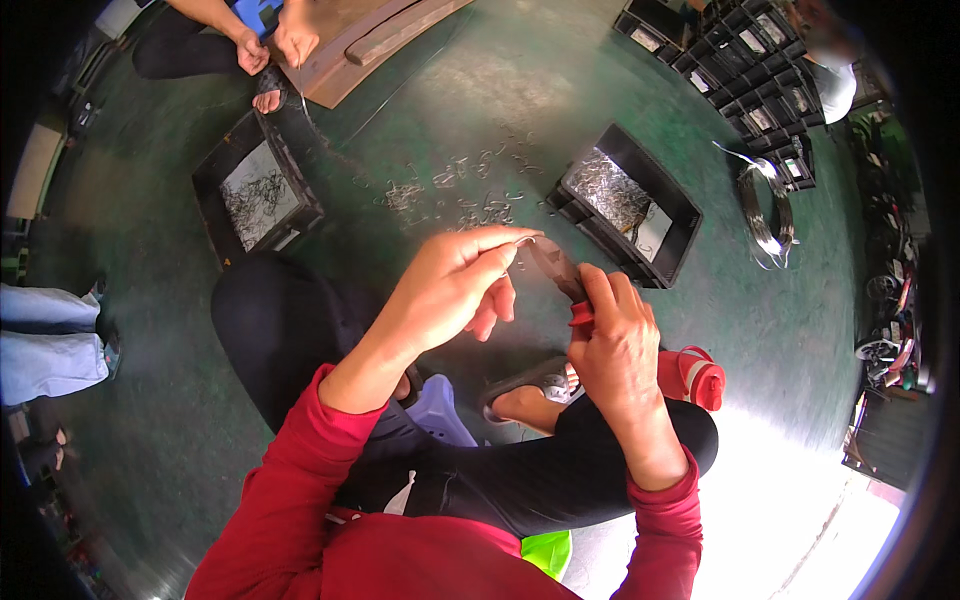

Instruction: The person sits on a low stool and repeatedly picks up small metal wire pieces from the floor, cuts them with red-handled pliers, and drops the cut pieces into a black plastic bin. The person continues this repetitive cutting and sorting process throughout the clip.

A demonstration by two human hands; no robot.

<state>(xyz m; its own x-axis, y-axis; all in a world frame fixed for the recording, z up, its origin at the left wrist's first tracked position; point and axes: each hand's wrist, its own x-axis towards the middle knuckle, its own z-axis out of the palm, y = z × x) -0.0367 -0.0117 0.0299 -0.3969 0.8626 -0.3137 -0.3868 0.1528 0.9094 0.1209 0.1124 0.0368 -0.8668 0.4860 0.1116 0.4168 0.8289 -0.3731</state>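
Note:
My right hand [620, 345] is wrapped round a hand tool [552, 265] with a red handle and a broad, dark, tapering metal head; whether it is a knife or snips I cannot tell. The head slants up and left to the fingertips of my left hand [450, 285]. There, thumb and index finger pinch a small shiny piece [530, 240] that looks like bent metal, mostly hidden by the fingers. Both hands are above the floor, in front of my crossed legs. Beyond them, small bent metal pieces [495, 210] lie scattered.
Black crates with metal pieces stand left [305, 212] and right [690, 225]. Farther right are a wire coil [785, 210] and stacked black crates [750, 80]. A red container [705, 385] is near my right knee. Another person's hands [290, 40] work beside a wooden board [335, 85].

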